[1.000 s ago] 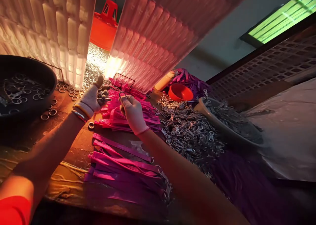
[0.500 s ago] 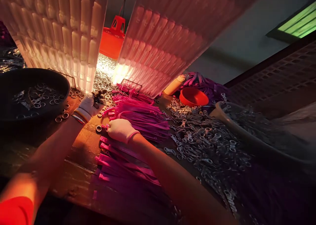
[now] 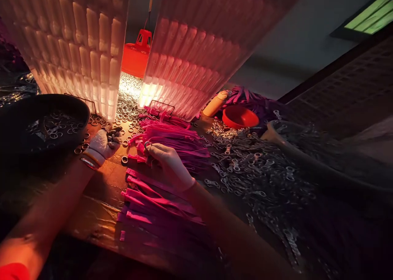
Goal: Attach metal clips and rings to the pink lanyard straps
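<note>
My left hand (image 3: 102, 144), in a white work glove, is closed around a dark cluster of metal rings (image 3: 114, 136), low over the table at the edge of the scattered rings. My right hand (image 3: 168, 161), also gloved, pinches a metal ring (image 3: 147, 145) between thumb and fingertips. Just beside that ring are the ends of pink straps (image 3: 139, 158); whether it is threaded on one I cannot tell. Under and behind the right hand lies a bundle of pink straps (image 3: 178, 138). More pink straps (image 3: 153, 198) lie nearer me. One loose ring (image 3: 124, 160) rests between the hands.
A black basin (image 3: 81, 108) with rings stands left. Translucent ribbed panels (image 3: 101, 63) (image 3: 190, 67) flank a hanging red lamp (image 3: 135, 61) above piled rings (image 3: 130, 93). Right are heaped metal clasps (image 3: 245, 165), a red bowl (image 3: 241, 117), a bottle (image 3: 216, 104) and a large tub (image 3: 285, 143).
My right hand has lifted and shifted right from the strap ends, and a ring now shows at its fingertips. My left hand has drawn slightly left and nearer me.
</note>
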The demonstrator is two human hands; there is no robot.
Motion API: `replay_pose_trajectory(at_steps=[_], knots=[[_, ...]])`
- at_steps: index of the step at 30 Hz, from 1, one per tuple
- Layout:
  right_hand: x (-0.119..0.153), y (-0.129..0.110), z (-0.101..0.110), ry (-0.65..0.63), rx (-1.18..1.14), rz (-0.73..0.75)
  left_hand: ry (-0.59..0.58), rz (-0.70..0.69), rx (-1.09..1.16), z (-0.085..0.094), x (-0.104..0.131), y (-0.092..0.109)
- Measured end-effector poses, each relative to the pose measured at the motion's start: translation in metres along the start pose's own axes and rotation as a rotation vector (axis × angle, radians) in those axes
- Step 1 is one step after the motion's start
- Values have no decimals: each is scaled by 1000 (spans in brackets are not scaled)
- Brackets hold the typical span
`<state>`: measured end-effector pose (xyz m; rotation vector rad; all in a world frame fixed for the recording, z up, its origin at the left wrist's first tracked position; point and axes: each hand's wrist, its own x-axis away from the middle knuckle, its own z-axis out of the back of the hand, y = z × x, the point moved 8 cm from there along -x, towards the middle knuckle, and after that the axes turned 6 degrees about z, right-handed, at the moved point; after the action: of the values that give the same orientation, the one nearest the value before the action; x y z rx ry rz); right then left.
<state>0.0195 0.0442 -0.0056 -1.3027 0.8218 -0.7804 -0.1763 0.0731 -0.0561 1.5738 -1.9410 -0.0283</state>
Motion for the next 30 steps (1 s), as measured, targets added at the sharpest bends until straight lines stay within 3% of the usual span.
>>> replay_pose_trajectory(at_steps=[2,5,10,14,17,21,23,27,30], knots=[[7,8,3,55,-264,-62,-18,27,-62,-7,5,-10],[17,12,6,135,-448,-53,-41,64,-196,-20,18,-36],[33,12,13,278,-408,-41,-196,-66,-711,-48,45,-89],[41,10,18,302,-339,-23,-179,-134,-757,-56,50,-107],[52,3,37,347,-173,55,-114,-43,-602,-53,45,-107],[74,-1,68,385,39,70,-155,173,-508,-57,47,-117],[83,-5,76,344,166,84,-180,201,-578,-60,48,-126],[96,-21,81,298,503,259,-141,175,-782,-63,44,-149],[101,-24,81,277,784,239,-132,165,-913,-70,42,-168]])
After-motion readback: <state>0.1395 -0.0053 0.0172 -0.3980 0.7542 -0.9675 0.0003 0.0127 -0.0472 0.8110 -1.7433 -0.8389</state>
